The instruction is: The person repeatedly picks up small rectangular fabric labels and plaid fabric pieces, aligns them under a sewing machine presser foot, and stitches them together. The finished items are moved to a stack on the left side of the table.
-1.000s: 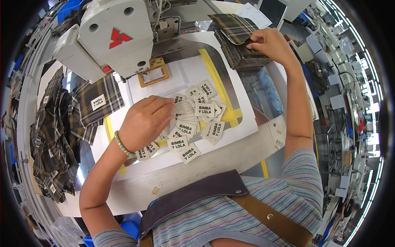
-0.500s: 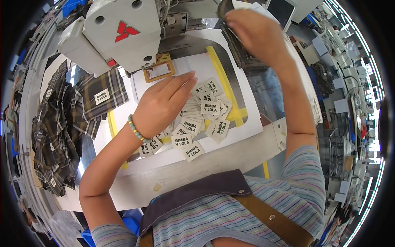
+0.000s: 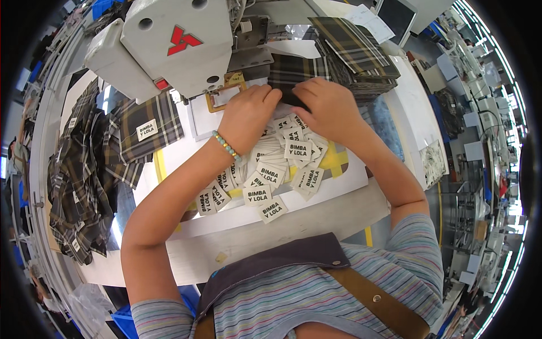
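Observation:
A dark plaid fabric piece (image 3: 296, 69) lies at the right of the sewing machine head, pinched along its near edge by both my hands. My left hand (image 3: 248, 113), with a beaded bracelet at the wrist, is at its near left corner. My right hand (image 3: 327, 107) grips the near edge further right, thumb underneath. Just in front of the hands spreads a heap of white printed labels (image 3: 298, 150). Left of my left hand stands the sewing machine's small orange frame (image 3: 212, 103), under the needle area.
The big white sewing machine head (image 3: 169, 45) rises at the far left. A stack of plaid pieces (image 3: 361, 48) stands at the far right. Labelled plaid pieces (image 3: 79, 186) hang in a pile on the left. Yellow tape (image 3: 337, 161) marks the white work surface.
My right hand has come down from the stack at the far right, bringing a plaid piece beside the machine. My left hand has moved slightly right and taken hold of its edge.

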